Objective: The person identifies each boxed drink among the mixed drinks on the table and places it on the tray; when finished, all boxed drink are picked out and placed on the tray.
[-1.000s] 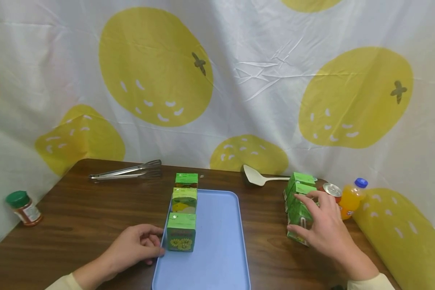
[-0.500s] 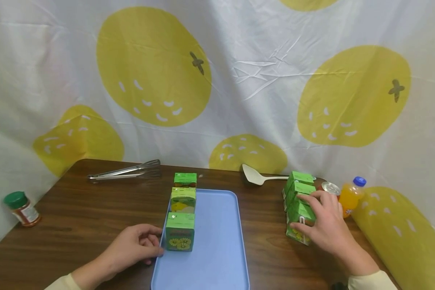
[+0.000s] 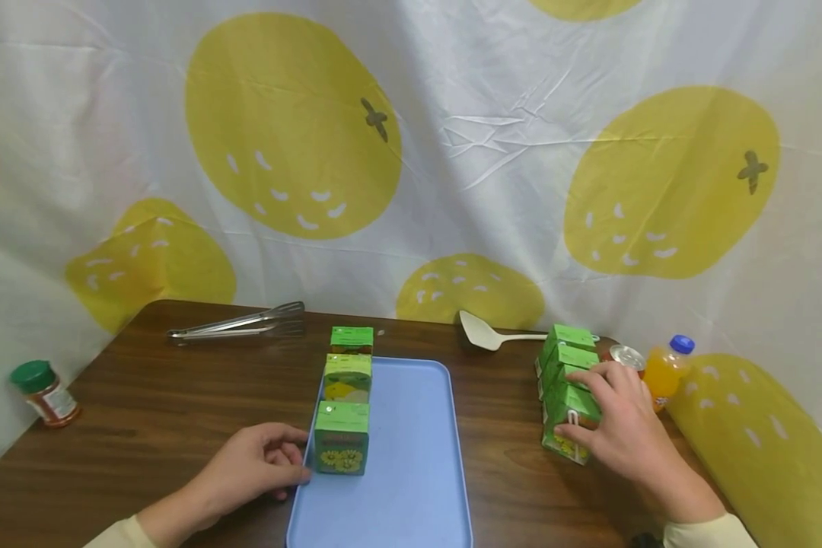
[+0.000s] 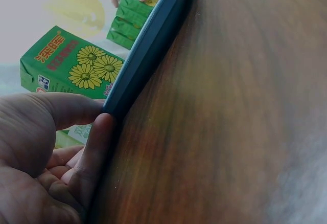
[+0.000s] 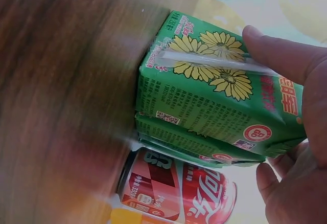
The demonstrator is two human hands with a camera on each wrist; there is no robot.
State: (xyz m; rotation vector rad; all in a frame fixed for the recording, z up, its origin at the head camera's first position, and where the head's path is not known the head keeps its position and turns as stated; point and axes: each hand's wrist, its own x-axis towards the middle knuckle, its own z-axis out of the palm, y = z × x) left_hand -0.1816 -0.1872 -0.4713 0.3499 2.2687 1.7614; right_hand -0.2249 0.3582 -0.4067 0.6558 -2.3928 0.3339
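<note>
My left hand [image 3: 256,460] is at the left edge of the blue tray [image 3: 414,457], with thumb and a fingertip pinching its rim [image 4: 130,78] in the left wrist view. On the tray's left side stands a green drink carton [image 3: 341,449] with yellow flowers, the front one in a row. Over to the right, my right hand [image 3: 623,418] grips the front drink carton [image 5: 214,91] of another row, thumb on its flowered face and fingers behind it. A wrapped straw [image 5: 204,59] runs along that face. The carton appears to rest on the table, against its neighbours.
Behind the right-hand cartons are a red soda can [image 5: 179,188] and an orange drink bottle [image 3: 666,373] with a blue cap. A white spatula [image 3: 481,332] and metal tongs [image 3: 240,323] lie at the back. A green-lidded spice jar [image 3: 46,394] stands at far left.
My right hand has shifted slightly right and closed in on the front carton, its thumb now against the face. My left hand, the tray and the left row look unchanged.
</note>
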